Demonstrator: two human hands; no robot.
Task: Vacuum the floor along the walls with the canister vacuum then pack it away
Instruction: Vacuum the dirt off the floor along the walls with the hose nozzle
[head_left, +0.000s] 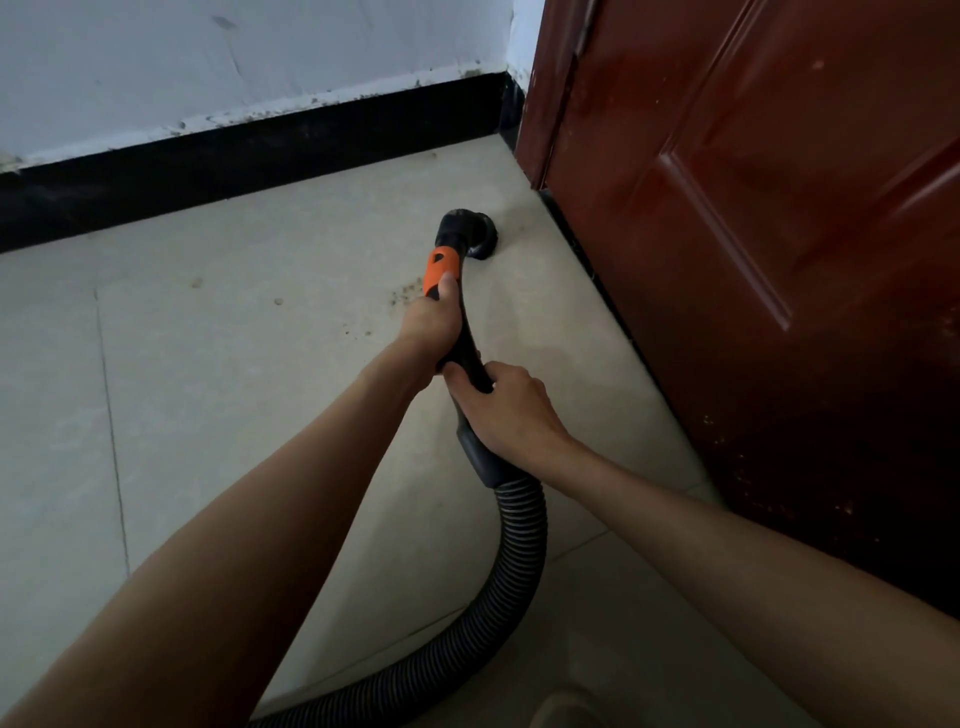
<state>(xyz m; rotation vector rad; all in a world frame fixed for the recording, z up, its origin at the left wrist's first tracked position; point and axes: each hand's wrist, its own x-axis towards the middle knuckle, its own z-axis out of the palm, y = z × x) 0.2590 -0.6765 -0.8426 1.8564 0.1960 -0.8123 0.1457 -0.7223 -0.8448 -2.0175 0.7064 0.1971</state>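
Observation:
The vacuum's black curved handle (466, 343) carries an orange collar (440, 270) and ends in a round black brush nozzle (480, 234). The nozzle rests on the pale tiled floor (260, 364) close to the foot of the dark red door (753, 234). My left hand (434, 325) grips the handle just below the orange collar. My right hand (506, 405) grips the handle's lower end, above the grey cuff. The black ribbed hose (519, 551) curves down from there to the bottom edge. The canister is out of view.
A white wall (234, 67) with a black skirting board (234, 171) runs along the far side and meets the door frame in the corner. Specks of dirt (402, 296) lie on the tiles left of the handle.

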